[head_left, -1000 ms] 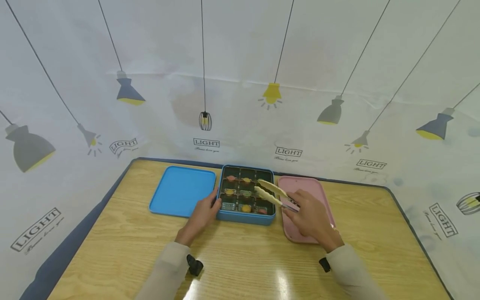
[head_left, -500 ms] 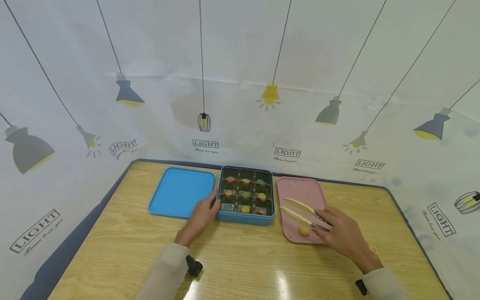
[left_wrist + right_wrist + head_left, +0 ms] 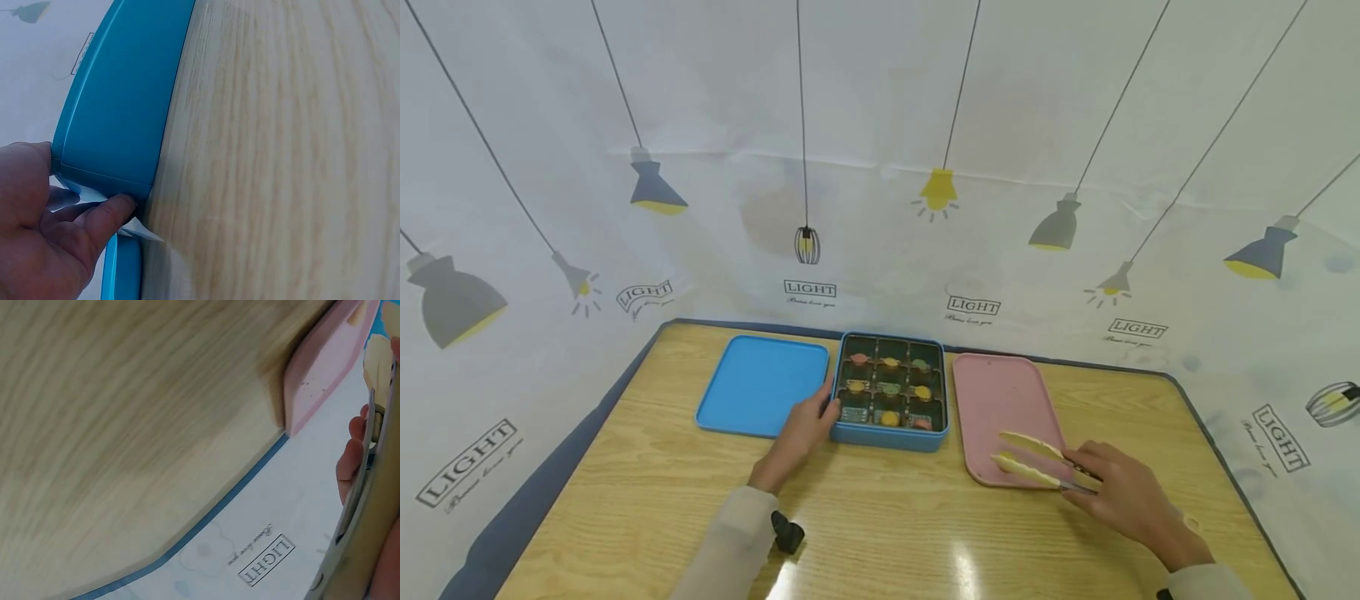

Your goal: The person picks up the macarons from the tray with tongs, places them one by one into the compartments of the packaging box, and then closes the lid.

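Observation:
In the head view, my left hand [image 3: 801, 429] rests against the left side of a blue box [image 3: 883, 437], thumb at the rim near its front corner. In the left wrist view, its fingers touch the end of the box beside the corner. A clear divided insert in the box holds several small round pieces, pink, yellow and green. My right hand [image 3: 1123, 492] grips tongs [image 3: 1033, 477] with pale tips, low over the front of a pink tray [image 3: 1000, 383]. The tongs' tips stand apart. They overlap the spot of a round yellow piece, mostly hidden.
A flat blue lid [image 3: 763, 383] lies left of the box on the wood-grain table [image 3: 865, 533]. Behind the table's dark blue back edge rises a white sheet [image 3: 880, 208] printed with hanging lamps.
My right hand has carried the tongs rightward from over the box to the front of the pink tray, where their tips now cover the yellow piece. My left hand has stayed at the box.

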The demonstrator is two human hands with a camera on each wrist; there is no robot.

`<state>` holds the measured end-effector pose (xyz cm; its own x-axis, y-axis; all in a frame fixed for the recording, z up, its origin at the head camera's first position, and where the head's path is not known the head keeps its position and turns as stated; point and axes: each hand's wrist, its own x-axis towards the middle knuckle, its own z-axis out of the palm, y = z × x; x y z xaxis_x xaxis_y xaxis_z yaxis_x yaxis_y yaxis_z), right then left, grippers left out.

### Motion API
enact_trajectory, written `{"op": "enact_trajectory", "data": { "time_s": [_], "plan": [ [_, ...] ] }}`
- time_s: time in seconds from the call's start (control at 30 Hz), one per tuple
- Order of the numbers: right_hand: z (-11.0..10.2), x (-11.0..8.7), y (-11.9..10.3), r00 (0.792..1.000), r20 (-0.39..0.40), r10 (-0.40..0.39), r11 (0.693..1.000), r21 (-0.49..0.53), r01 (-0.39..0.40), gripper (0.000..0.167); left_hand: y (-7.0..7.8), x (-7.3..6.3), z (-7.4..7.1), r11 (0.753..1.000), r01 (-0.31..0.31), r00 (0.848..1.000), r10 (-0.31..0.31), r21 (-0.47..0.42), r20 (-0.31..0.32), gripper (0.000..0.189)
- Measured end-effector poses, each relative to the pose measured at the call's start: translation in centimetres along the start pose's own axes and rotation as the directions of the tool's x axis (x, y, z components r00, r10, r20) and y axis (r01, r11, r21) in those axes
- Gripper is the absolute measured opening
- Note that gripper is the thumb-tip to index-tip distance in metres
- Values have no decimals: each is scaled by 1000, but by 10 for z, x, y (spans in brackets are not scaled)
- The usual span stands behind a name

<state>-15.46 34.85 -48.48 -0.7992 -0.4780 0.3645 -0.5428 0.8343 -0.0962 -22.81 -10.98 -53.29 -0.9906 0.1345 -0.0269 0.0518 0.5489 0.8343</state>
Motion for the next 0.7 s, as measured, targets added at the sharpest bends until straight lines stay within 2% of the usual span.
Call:
{"op": "enact_trajectory", "data": {
  "time_s": [0.2,0.37,0.5,0.7],
  "plan": [
    [1,-10,10,993,99,67,998,-25,-64,51,-1,0,0,1000,-7,1000,7,10,-5,58],
    [1,-11,13,986,139,95,995,-42,-90,51,1,0,0,1000,-9,1000,9,16,-11,57],
    [0,-8,12,984,147,97,995,-48,-91,50,2,0,-1,1000,-10,1000,10,20,-10,57],
    [7,-6,9,990,107,91,995,-36,-88,48,1,0,-1,1000,-7,1000,7,12,0,58]
  ]
}}
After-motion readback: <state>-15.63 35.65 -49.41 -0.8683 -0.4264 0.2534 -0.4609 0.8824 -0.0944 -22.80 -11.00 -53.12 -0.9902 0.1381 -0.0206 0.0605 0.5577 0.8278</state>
